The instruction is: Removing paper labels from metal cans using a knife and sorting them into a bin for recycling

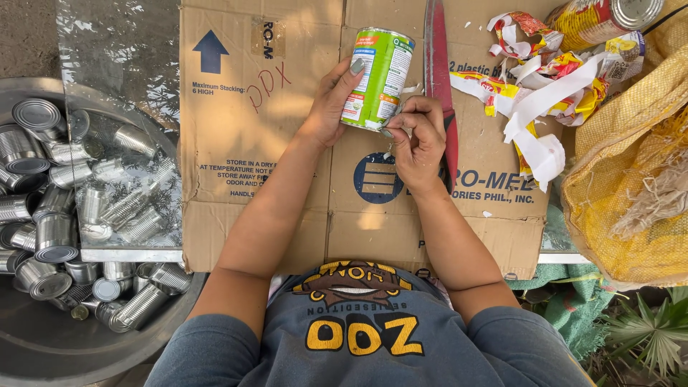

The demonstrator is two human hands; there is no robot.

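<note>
Green-labelled tin can [378,77], label edge peeling, in both hands' grip.

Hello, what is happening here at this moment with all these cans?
A person holds a green-labelled can upright in the left hand over a flattened cardboard box. The right hand pinches the label's lower edge, where it seems to be lifting off. A red-handled knife lies beside the hands. Torn label strips are piled to the right near a yellow sack, and a metal basin on the left holds many bare cans.
</note>
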